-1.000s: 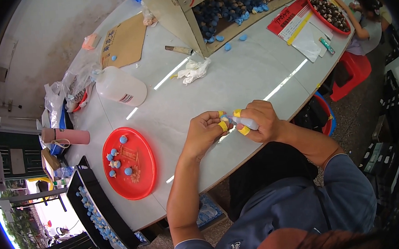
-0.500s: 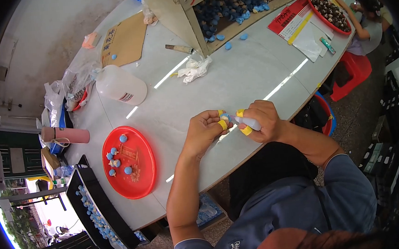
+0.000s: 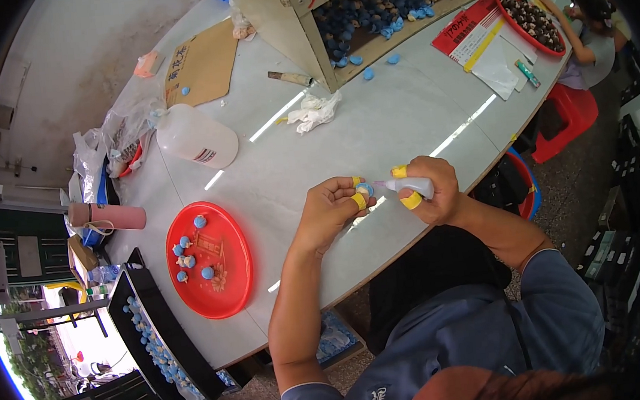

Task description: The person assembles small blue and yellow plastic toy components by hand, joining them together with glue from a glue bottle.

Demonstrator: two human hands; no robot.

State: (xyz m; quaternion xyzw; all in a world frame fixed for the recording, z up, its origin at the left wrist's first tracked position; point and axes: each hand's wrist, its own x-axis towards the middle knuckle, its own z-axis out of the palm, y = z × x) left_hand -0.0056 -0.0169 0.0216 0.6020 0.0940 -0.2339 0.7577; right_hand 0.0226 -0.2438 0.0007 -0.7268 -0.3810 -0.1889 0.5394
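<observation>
Between its thumb and fingers my left hand (image 3: 327, 213) pinches a small blue and cream figure piece (image 3: 365, 190), held above the table's near side. My right hand (image 3: 436, 191) grips a small whitish squeeze bottle (image 3: 412, 187) with a thin nozzle. That nozzle points left, its tip close to the piece; whether they touch I cannot tell. Yellow tape wraps fingertips on both hands. Left of my left arm lies a red round tray (image 3: 230, 282) carrying several similar blue pieces (image 3: 207, 272).
A black bin (image 3: 195, 366) of blue pieces sits by the table's left end. Behind are a large white bottle (image 3: 196, 136), crumpled tissue (image 3: 315, 113) and a wooden box (image 3: 276, 23) full of blue pieces. At far right, a person (image 3: 585, 36) sits by a red bowl (image 3: 560, 52).
My right hand has drawn the squeeze bottle slightly right, and its grip has opened up so more of the bottle shows. My left hand stays nearly still with the piece.
</observation>
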